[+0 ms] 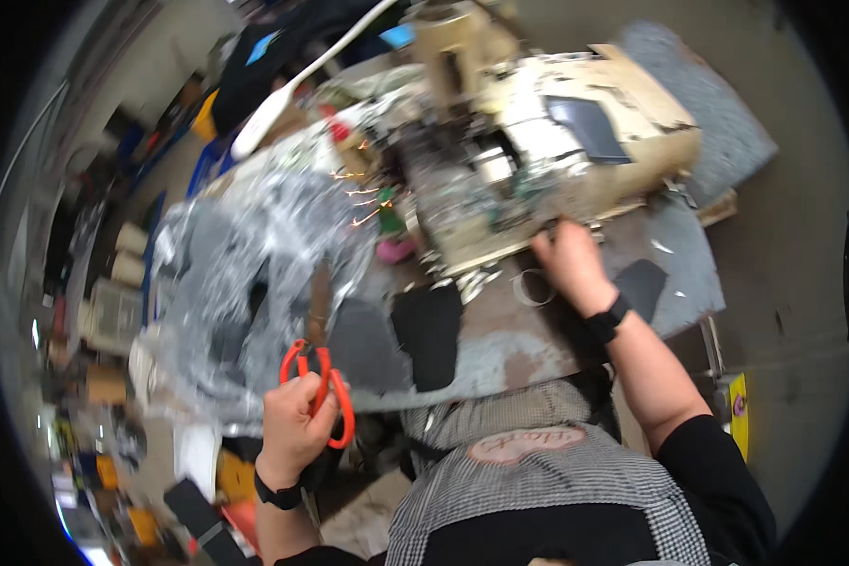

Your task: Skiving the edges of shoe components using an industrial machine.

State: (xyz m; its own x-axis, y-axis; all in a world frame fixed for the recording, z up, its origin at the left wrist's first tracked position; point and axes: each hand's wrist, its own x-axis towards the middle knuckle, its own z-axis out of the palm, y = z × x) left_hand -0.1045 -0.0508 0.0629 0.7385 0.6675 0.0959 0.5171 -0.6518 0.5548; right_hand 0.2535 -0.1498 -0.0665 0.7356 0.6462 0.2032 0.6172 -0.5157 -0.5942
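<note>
My left hand (297, 420) is closed around the red handles of a pair of scissors (319, 307), whose dark blades point away from me over the table. My right hand (574, 264) reaches to the front edge of a cream-coloured machine (632, 104), fingers curled; what they grip there, if anything, is hidden. Beside that wrist lies a thin pale ring (534, 288). A black flat piece (427, 335) and a dark grey flat piece (368, 344) lie between my hands. Another grey piece (643, 286) is right of my right wrist. The picture is blurred by motion.
A heap of clear plastic bags (245, 255) covers the table's left side, with dark pieces inside. A white lamp arm (264, 123) slants over the far left. A pink object (396, 249) sits beside the machine. Metal scraps (472, 281) lie at its front.
</note>
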